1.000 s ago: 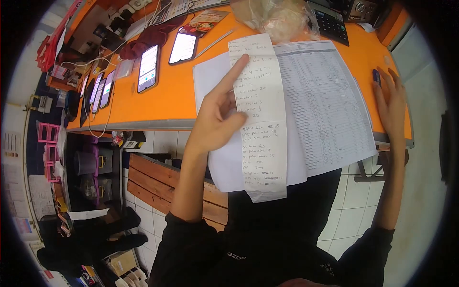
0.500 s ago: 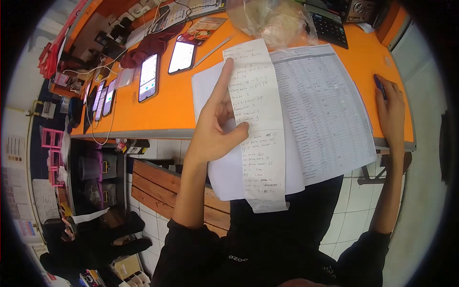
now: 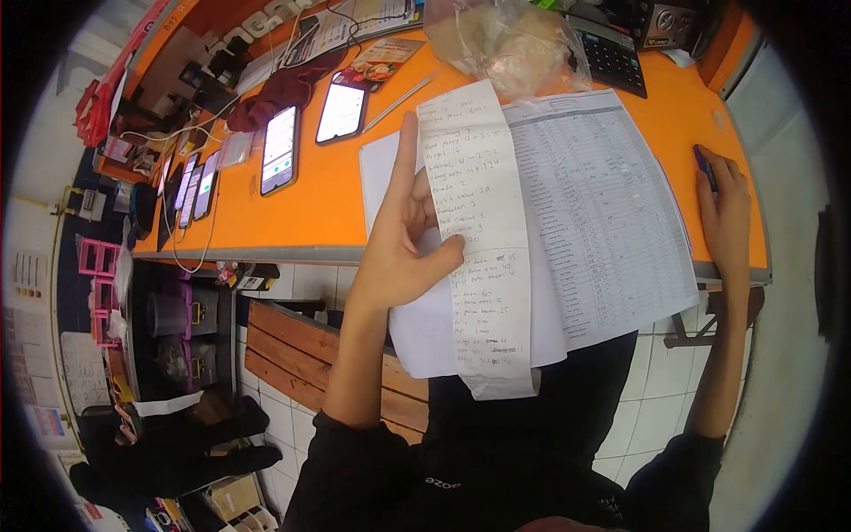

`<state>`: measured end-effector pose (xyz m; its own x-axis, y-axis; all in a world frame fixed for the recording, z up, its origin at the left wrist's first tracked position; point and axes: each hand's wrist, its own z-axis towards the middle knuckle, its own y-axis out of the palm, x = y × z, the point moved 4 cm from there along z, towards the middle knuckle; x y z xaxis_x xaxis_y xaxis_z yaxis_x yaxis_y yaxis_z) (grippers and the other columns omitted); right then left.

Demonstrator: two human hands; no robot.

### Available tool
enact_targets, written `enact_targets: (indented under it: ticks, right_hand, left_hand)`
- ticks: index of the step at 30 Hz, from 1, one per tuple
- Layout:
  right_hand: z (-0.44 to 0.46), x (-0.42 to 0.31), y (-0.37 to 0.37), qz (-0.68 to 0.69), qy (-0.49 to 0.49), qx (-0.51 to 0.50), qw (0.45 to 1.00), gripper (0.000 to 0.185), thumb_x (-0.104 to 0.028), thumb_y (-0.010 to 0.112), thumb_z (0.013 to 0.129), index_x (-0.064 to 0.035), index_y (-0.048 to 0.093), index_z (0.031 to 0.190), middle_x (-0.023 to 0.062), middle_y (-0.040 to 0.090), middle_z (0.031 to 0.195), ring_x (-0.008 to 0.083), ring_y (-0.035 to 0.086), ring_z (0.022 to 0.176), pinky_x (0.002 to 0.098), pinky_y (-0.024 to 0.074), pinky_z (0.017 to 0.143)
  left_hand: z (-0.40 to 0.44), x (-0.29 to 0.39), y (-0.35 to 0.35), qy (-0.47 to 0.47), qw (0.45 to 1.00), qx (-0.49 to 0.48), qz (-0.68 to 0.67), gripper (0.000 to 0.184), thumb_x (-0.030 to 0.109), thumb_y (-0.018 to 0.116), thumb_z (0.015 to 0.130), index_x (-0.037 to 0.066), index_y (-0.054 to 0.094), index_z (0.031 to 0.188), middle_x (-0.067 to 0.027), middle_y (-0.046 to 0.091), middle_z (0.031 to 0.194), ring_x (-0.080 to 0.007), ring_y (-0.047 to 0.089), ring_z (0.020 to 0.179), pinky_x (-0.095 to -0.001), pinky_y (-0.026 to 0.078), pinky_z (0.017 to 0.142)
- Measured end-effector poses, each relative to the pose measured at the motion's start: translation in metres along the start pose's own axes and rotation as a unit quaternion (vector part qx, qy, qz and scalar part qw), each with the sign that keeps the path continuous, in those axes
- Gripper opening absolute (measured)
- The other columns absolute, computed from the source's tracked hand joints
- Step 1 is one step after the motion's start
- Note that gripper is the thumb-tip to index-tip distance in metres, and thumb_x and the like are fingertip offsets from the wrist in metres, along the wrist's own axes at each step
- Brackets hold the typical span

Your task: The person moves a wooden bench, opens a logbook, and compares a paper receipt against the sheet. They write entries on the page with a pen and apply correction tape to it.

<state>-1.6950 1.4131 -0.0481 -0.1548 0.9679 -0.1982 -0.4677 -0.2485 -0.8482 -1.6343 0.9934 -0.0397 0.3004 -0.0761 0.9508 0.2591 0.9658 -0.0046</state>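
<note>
A long handwritten paper strip (image 3: 483,222) lies over printed sheets (image 3: 603,204) and hangs past the desk's front edge. My left hand (image 3: 403,230) holds its left side, thumb on top and index finger stretched up along the edge; the other fingers are partly hidden behind it. On the desk at the right, my right hand (image 3: 727,204) is closed around a dark blue pen-like object (image 3: 706,168), only partly visible. White sheets (image 3: 425,328) show under the strip.
Phones (image 3: 279,151) (image 3: 341,111) lie on the orange desk (image 3: 328,199), with more phones and cables at the left. A plastic bag (image 3: 514,49), a calculator (image 3: 607,58) and a pen-like stick (image 3: 399,102) are farther back. A wooden bench (image 3: 292,355) stands below.
My left index finger has moved from on the strip's writing to its left edge. The strip has shifted slightly down in view. My right hand's fingers have drawn in around the dark blue object.
</note>
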Motion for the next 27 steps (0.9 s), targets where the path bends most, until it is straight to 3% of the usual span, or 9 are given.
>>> enact_targets:
  ticks: [7, 17, 20, 22, 23, 25, 27]
  right_hand:
    - [0.0002, -0.0042, -0.0033, 0.013, -0.008, 0.01, 1.0, 0.033, -0.02, 0.06, 0.107, -0.0064, 0.067, 0.136, 0.0163, 0.068, 0.126, 0.0295, 0.069, 0.102, 0.0358, 0.057, 0.083]
    - [-0.0016, -0.0038, -0.0009, 0.02, 0.006, 0.015, 1.0, 0.033, -0.017, 0.061, 0.106, -0.0044, 0.067, 0.136, 0.0165, 0.068, 0.127, 0.0291, 0.069, 0.1, 0.0334, 0.0566, 0.082]
    - [-0.0005, -0.0053, -0.0049, 0.032, -0.011, 0.015, 0.999, 0.033, -0.012, 0.061, 0.104, -0.0021, 0.066, 0.136, 0.0183, 0.068, 0.125, 0.0326, 0.068, 0.101, 0.0363, 0.0556, 0.084]
    - [0.0006, -0.0019, -0.0035, 0.037, -0.032, 0.031, 0.998, 0.035, -0.008, 0.061, 0.102, -0.0009, 0.065, 0.136, 0.0196, 0.067, 0.124, 0.035, 0.067, 0.102, 0.0386, 0.0548, 0.085]
    - [-0.0009, 0.0027, -0.0036, 0.039, -0.052, 0.047, 0.997, 0.036, -0.005, 0.061, 0.1, 0.0004, 0.064, 0.136, 0.021, 0.066, 0.122, 0.0373, 0.066, 0.104, 0.0409, 0.0539, 0.087]
    - [-0.0017, 0.0019, 0.0004, 0.113, -0.03, 0.066, 0.991, 0.039, 0.0, 0.061, 0.096, 0.0017, 0.062, 0.135, 0.0227, 0.064, 0.117, 0.0409, 0.064, 0.106, 0.0438, 0.052, 0.091]
    - [-0.0023, -0.0033, -0.0029, 0.084, -0.05, 0.065, 0.993, 0.036, -0.002, 0.06, 0.096, 0.0014, 0.061, 0.131, 0.0219, 0.061, 0.11, 0.0411, 0.064, 0.104, 0.0444, 0.0519, 0.09]
  left_hand:
    - [-0.0005, 0.0, 0.0002, 0.005, 1.0, 0.003, -0.003, 0.127, -0.016, 0.057, 0.072, 0.018, -0.016, 0.17, -0.021, 0.055, 0.151, -0.025, 0.06, 0.134, -0.0379, 0.044, 0.113]
    - [0.0002, 0.0011, 0.0007, -0.001, 1.0, 0.004, -0.004, 0.128, -0.015, 0.058, 0.073, 0.02, -0.018, 0.17, -0.0224, 0.054, 0.152, -0.0255, 0.06, 0.134, -0.0386, 0.046, 0.112]
    - [0.0, 0.0033, 0.0026, -0.001, 1.0, -0.002, -0.018, 0.123, -0.015, 0.058, 0.073, 0.013, -0.01, 0.171, -0.0234, 0.051, 0.155, -0.0259, 0.054, 0.141, -0.038, 0.042, 0.116]
    - [-0.0008, 0.0037, 0.0043, -0.013, 1.0, 0.007, 0.002, 0.11, -0.01, 0.06, 0.071, 0.001, 0.012, 0.17, -0.024, 0.045, 0.161, -0.0267, 0.043, 0.151, -0.0381, 0.033, 0.123]
    - [-0.0028, 0.0036, 0.0025, -0.016, 1.0, -0.003, -0.007, 0.11, -0.01, 0.06, 0.071, 0.001, 0.012, 0.17, -0.024, 0.045, 0.161, -0.0267, 0.043, 0.151, -0.0381, 0.033, 0.123]
    - [-0.0024, 0.0029, -0.0054, 0.035, 0.99, -0.028, 0.132, 0.094, -0.014, 0.056, 0.073, -0.004, 0.032, 0.164, -0.0199, 0.04, 0.166, -0.0251, 0.043, 0.151, -0.0365, 0.032, 0.123]
    - [-0.0026, -0.0018, -0.0051, 0.037, 0.994, -0.014, 0.098, 0.092, -0.013, 0.054, 0.07, -0.01, 0.035, 0.16, -0.0219, 0.037, 0.168, -0.027, 0.031, 0.158, -0.0381, 0.02, 0.129]
